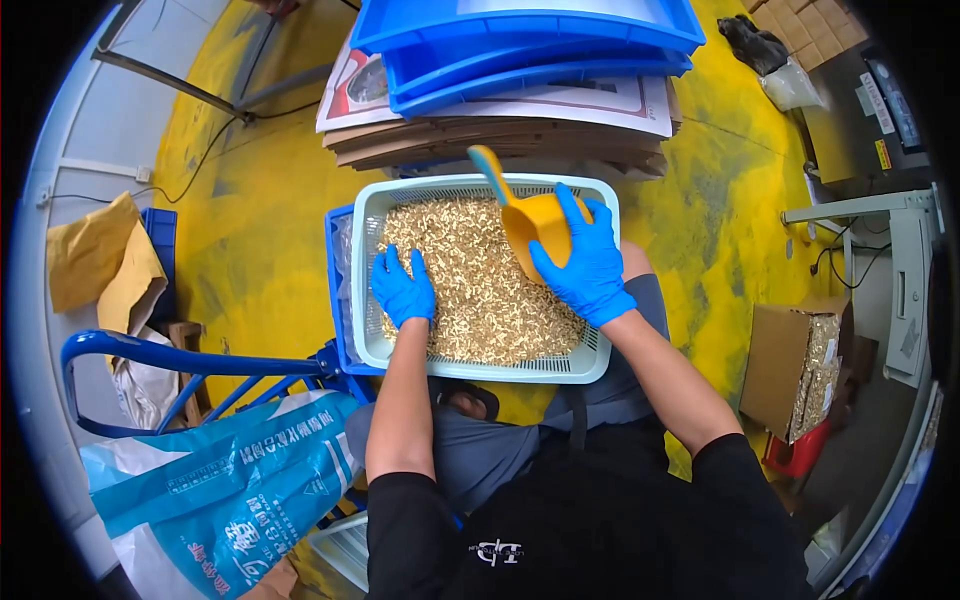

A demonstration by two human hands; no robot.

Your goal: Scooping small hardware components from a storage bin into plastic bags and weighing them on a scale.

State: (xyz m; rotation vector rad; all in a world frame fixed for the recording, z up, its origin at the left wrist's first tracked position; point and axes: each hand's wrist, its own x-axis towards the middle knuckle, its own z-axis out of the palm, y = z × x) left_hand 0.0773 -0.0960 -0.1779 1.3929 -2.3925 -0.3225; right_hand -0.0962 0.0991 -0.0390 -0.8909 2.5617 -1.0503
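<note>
A pale slotted basket (372,215) sits in front of me, filled with small brass-coloured metal parts (478,290). My left hand (403,288), in a blue glove, lies flat on the parts at the basket's left side, fingers spread. A yellow scoop (535,222) with a teal handle is gripped around its bowl by my right hand (587,265), also blue-gloved. The scoop's mouth points down into the parts near the basket's right side.
A blue crate (335,270) lies under the basket. Stacked blue trays (530,40) on flattened cardboard lie beyond. A blue hand truck (150,360) and a printed sack (220,480) are at left, an open carton (800,360) of parts at right. The floor is yellow.
</note>
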